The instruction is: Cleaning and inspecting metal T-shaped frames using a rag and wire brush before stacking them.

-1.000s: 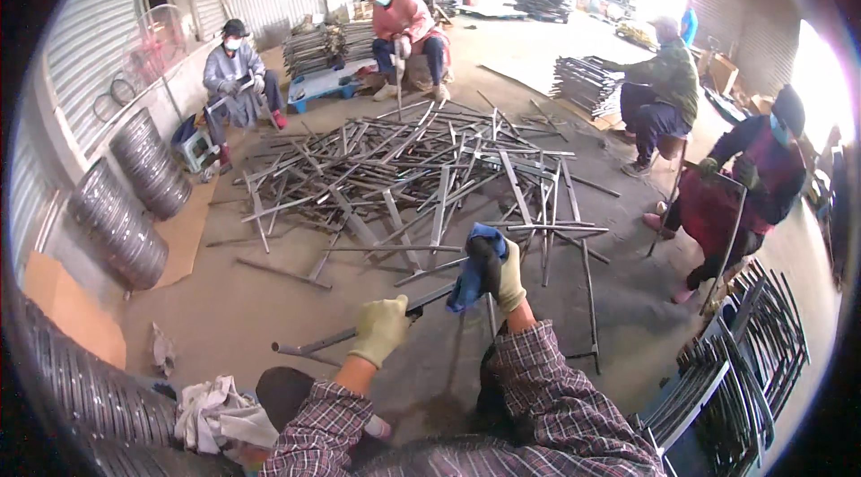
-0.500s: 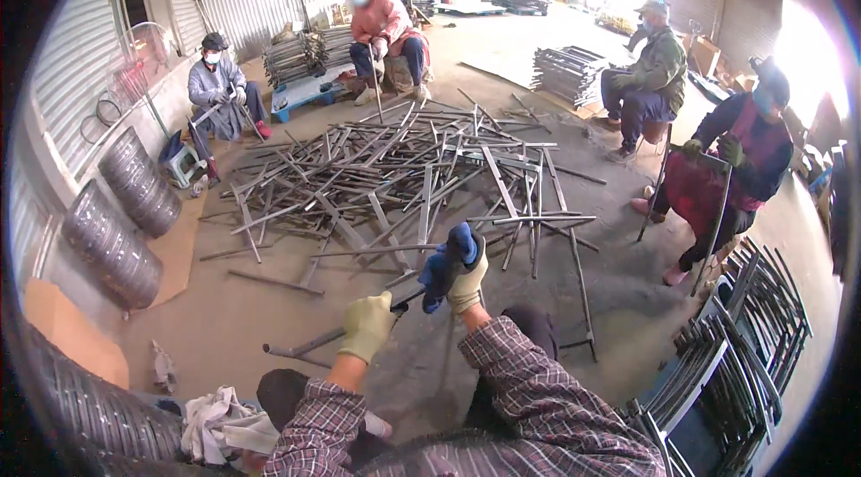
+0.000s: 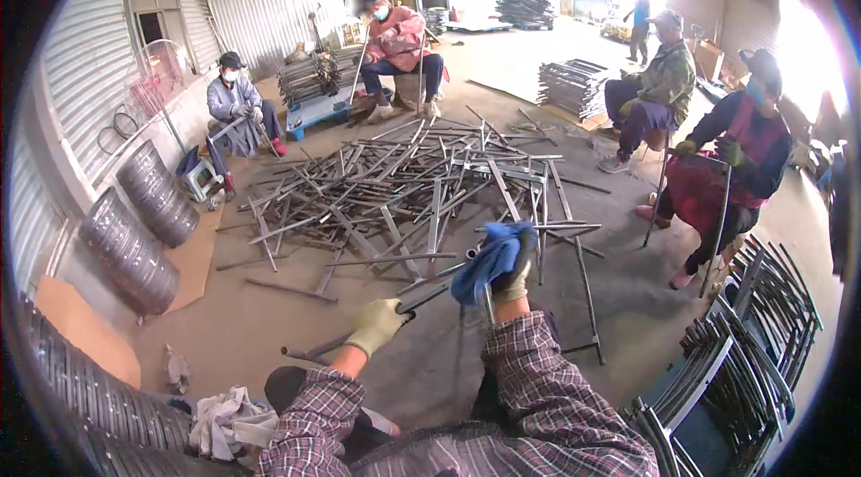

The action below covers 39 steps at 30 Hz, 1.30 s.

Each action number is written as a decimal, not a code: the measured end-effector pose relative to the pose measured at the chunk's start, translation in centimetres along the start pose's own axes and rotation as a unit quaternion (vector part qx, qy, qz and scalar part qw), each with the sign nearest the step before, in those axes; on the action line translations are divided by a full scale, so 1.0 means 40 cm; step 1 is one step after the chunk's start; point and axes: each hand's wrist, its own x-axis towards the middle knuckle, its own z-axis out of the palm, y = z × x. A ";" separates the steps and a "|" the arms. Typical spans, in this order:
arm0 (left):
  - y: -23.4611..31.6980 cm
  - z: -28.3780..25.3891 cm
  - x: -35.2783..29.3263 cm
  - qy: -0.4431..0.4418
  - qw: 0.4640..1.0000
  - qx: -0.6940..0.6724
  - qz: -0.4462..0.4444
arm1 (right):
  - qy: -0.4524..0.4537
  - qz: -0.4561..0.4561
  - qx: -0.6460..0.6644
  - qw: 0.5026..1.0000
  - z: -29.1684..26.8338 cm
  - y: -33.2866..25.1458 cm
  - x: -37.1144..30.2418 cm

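A dark metal tube frame (image 3: 426,299) slants across in front of me, its near-left end sticking out past my left wrist. My left hand (image 3: 377,326), in a pale yellow-green work glove, is closed round one of its tubes. The right hand (image 3: 515,281), gloved too, presses a blue cloth (image 3: 489,264) against the frame's right end. The cloth covers part of the tubing there, and a tube end shows just above it. Beyond my hands lies a big tangled pile of metal frames (image 3: 435,199) on the floor.
Stacked metal frames (image 3: 717,378) stand close at my right. A grey rag (image 3: 233,423) lies by my left side, near dark ribbed stacks (image 3: 90,396). Black drum-like bundles (image 3: 130,248) lean along the left wall. Several seated people (image 3: 399,42) surround the pile, some handling frames.
My right hand and the blue cloth have moved right, and the cloth now hangs more spread out. My left hand still grips the tube. The person in pink now holds a frame up.
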 end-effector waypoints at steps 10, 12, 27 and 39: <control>-0.161 -0.148 0.008 0.233 0.836 -0.467 -0.168 | 0.031 -0.068 -0.157 0.985 -0.016 0.015 -0.137; -0.161 -0.164 0.011 0.247 0.700 -0.657 -0.131 | -0.024 -0.004 -0.125 0.992 0.016 0.008 -0.168; -0.143 -0.155 0.127 0.250 0.274 -0.923 0.103 | -0.083 -0.050 -0.226 0.969 0.105 -0.149 -0.312; 0.034 -0.130 -0.011 0.393 0.375 -0.836 -0.074 | -0.359 0.192 -0.352 0.843 0.170 -0.150 -0.246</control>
